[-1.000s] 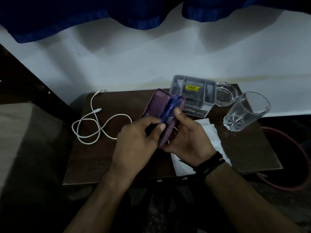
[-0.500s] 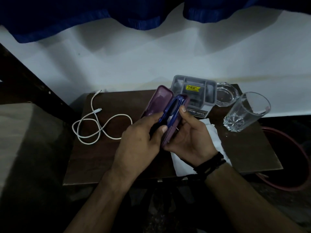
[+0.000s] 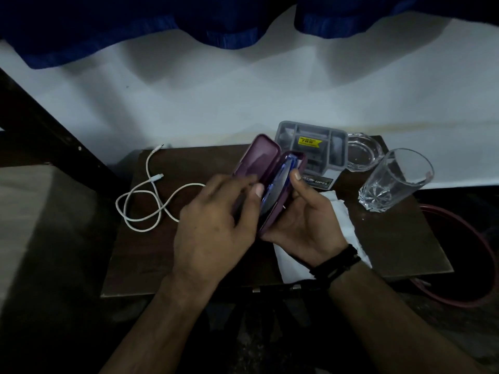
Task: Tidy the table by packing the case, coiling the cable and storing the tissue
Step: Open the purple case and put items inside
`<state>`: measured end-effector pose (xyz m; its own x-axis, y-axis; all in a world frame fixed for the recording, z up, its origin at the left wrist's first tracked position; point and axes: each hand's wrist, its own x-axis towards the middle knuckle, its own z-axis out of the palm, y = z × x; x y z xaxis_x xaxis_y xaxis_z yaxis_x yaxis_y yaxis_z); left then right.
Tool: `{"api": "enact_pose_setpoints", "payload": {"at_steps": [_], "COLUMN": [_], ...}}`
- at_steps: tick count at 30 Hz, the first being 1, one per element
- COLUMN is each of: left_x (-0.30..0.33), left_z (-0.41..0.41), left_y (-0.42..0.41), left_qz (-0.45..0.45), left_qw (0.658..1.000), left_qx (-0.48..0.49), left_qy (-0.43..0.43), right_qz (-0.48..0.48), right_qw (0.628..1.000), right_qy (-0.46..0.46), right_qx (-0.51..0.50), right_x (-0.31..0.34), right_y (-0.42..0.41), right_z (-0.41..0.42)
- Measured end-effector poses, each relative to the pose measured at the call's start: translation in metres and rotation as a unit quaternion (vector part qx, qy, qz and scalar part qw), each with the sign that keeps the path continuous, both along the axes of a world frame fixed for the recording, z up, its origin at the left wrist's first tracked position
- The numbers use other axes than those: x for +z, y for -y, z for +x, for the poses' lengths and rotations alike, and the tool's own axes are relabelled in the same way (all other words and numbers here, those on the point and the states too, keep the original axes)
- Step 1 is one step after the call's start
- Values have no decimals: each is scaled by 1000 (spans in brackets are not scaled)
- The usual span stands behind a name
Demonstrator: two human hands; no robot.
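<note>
A purple hard case [image 3: 259,157] is held open above the small brown table [image 3: 151,260], its lid tilted up to the left. A blue item [image 3: 280,182] lies in the right half. My right hand [image 3: 305,222] cups that half from below, thumb on its rim. My left hand [image 3: 216,225] grips the lid side, thumb near the blue item. A white cable [image 3: 145,201] lies loosely looped on the table's left part. A white tissue [image 3: 345,228] lies flat under my right hand.
A grey compartment organiser [image 3: 313,149] stands at the table's back edge, a glass dish [image 3: 361,155] beside it. A clear tumbler [image 3: 391,182] stands at the right. A red hoop-like rim [image 3: 469,265] sits below the table's right side. White wall behind.
The case has opened wider, its lid swinging left and up. The blue item now sits deeper in the right half. My left thumb has shifted onto it.
</note>
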<state>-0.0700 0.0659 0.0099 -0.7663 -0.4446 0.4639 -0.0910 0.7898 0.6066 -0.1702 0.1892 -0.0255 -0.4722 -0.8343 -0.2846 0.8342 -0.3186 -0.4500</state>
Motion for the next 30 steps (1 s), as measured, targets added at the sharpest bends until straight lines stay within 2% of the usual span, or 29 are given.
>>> {"api": "enact_pose_setpoints", "payload": {"at_steps": [2, 3, 4, 6, 7, 8, 13, 17, 22, 25, 30], "left_x": [0, -1, -4, -8, -10, -12, -23, -34, -35, -38, -43], "left_z": [0, -1, -2, -4, -5, -5, -6, -7, -9, -8, -9], "left_y": [7, 10, 12, 12, 11, 9, 0, 2, 6, 8, 10], "left_qz": [-13, -1, 37, 173, 235, 260, 137, 110, 6, -12, -20], "left_qw": [998, 998, 998, 981, 967, 960, 979, 978, 986, 982, 984], "left_qx": [30, 44, 53, 45, 17, -21, -109, -119, -116, -120, -119], "left_qy": [-50, -45, -19, 72, 98, 102, 102, 132, 122, 145, 135], "right_qz": [-6, -3, -3, -9, -9, 0, 39, 72, 256, 286, 297], "right_qw": [1000, 1000, 1000, 1000, 1000, 1000, 997, 992, 951, 943, 939], "right_qy": [9, 10, 8, 4, 2, 3, -29, -71, -161, -146, -150], "right_qx": [-1, -2, -1, 1, 0, -7, -58, -71, -67, -80, -93], "right_x": [-1, -3, -3, -3, -2, 0, 3, 5, 2, 2, -2], "right_y": [-1, -1, -1, -1, 0, 1, 4, 4, 7, 6, 6], "right_z": [-1, -2, -2, -2, -1, -1, 1, 3, 3, 2, 0]}}
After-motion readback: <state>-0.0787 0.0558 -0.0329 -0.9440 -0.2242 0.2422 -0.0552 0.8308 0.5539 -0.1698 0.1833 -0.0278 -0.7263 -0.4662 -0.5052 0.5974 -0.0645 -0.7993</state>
